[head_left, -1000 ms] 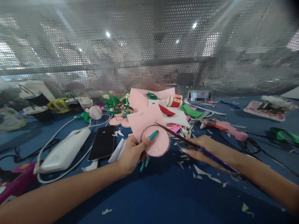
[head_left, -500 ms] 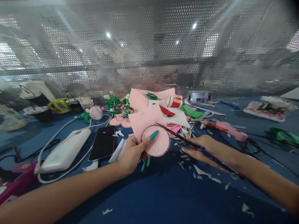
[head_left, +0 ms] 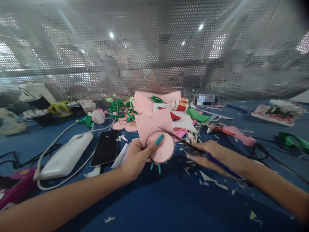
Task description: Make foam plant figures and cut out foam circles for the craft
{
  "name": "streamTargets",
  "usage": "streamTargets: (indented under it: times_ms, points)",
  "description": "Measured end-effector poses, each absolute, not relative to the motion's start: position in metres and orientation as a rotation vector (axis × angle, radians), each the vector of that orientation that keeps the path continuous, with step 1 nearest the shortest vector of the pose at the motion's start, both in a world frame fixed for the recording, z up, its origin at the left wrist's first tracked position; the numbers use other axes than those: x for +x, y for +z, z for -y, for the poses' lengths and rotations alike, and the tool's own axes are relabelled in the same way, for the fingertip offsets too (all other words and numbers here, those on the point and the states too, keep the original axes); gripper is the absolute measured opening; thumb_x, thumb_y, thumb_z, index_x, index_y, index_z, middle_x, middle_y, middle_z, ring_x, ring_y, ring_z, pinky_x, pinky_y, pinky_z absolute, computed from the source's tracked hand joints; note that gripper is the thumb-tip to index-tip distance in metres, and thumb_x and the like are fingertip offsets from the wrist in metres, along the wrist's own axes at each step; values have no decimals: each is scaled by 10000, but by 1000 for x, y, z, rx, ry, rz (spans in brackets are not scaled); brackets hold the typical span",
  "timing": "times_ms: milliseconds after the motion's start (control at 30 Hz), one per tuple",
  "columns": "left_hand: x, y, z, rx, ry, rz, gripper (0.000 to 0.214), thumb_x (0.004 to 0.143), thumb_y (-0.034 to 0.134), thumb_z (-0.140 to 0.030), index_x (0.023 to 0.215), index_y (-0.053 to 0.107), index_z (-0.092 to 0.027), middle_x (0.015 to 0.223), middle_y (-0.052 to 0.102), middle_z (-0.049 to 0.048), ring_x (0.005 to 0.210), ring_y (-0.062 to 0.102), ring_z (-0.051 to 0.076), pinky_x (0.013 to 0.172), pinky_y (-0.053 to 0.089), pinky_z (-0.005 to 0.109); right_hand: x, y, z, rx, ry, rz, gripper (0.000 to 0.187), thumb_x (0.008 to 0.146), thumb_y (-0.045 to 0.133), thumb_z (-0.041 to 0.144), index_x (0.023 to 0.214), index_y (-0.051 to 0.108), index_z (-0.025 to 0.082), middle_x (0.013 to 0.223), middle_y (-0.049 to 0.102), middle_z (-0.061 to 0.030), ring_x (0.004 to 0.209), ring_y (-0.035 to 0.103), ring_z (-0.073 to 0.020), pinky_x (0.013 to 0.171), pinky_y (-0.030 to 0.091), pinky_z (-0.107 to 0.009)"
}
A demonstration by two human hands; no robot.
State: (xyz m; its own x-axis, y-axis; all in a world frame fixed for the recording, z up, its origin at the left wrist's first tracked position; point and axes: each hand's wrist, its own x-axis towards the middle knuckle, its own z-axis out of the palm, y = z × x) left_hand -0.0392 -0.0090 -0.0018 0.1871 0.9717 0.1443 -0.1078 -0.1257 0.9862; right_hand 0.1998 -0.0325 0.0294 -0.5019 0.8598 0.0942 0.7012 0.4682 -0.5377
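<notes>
In the head view, the left hand (head_left: 136, 156) pinches a dark-edged pink disc (head_left: 163, 151) and a pink sheet (head_left: 154, 120), thumb on top and other fingers underneath. The disc is held up over the blue table (head_left: 169, 203), between the 2 hands, overlapping the sheet's lower part; whether the 2 are joined I cannot tell. The right hand (head_left: 211, 154) has its fingers wrapped around dark scissors (head_left: 177, 138), whose tips lie at the disc's upper edge. How far the blades are parted is too small to tell. A black phone (head_left: 105, 148) lies just left of the left hand, with a white power bank (head_left: 67, 156) beyond it. Behind the sheet stand green curled-strip plants (head_left: 117, 109) on pink bases, near 2 red-banded rolls (head_left: 180, 105). A pink glue gun (head_left: 238, 134) lies beyond the right hand, and paper scraps (head_left: 207, 177) are scattered near the right hand
</notes>
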Motion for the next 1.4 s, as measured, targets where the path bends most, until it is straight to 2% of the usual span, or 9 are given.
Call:
streamTargets:
  times_ms: [200,400,533,700,933,1133,1233,1400]
  points:
    - [-42,-6,8,1361,1149,-942,401,735,700,-456,551,566,-126,411,550,-5,330,479,61,333,361,155,201,33,35,-1373,682,2386,243,865,531,410,796,585,183,632,557,13,564,490,-122,527,327,-234]
    - [-42,-4,7,1316,1136,-961,429,662,744,-457,488,513,-141,337,467,-31,273,406,45,287,277,153,202,33,35,-1344,689,2390,323,896,472,453,874,642,179,660,591,-2,577,499,-121,535,339,-236]
    - [-41,-3,8,1270,1157,-949,430,635,758,-450,480,483,-157,320,408,-57,255,398,55,267,254,161,202,32,34,-1360,691,2396,342,903,451,461,856,630,174,648,584,-3,558,475,-111,524,336,-234]
    - [-41,-2,10,1230,1184,-955,357,648,760,-417,549,554,-141,354,442,-54,262,402,53,274,282,165,201,32,32,-1384,755,2400,312,906,440,439,824,596,183,643,554,6,554,422,-108,520,329,-242]
    - [-42,-3,9,1245,1157,-910,325,669,749,-416,612,602,-132,402,528,-18,300,459,71,296,323,176,202,30,33,-1371,798,2347,289,887,468,429,761,554,184,663,570,-7,566,448,-116,521,335,-246]
    - [-40,-4,9,1168,1223,-890,281,640,788,-357,689,638,-124,538,584,-14,448,532,83,446,469,206,203,26,33,-1406,711,2374,277,882,462,413,777,572,183,645,554,3,571,452,-120,539,342,-246]
    - [-38,-2,10,1143,1250,-887,299,623,804,-350,755,672,-116,628,627,0,541,566,90,510,491,203,203,27,32,-1427,680,2397,312,899,429,425,803,591,176,654,552,1,581,448,-120,561,347,-252]
    - [-37,0,6,1127,1319,-881,345,619,809,-355,854,681,-138,730,679,9,604,600,104,529,497,196,203,30,32,-1445,655,2413,369,919,384,446,865,609,160,663,541,-7,584,433,-123,549,327,-256]
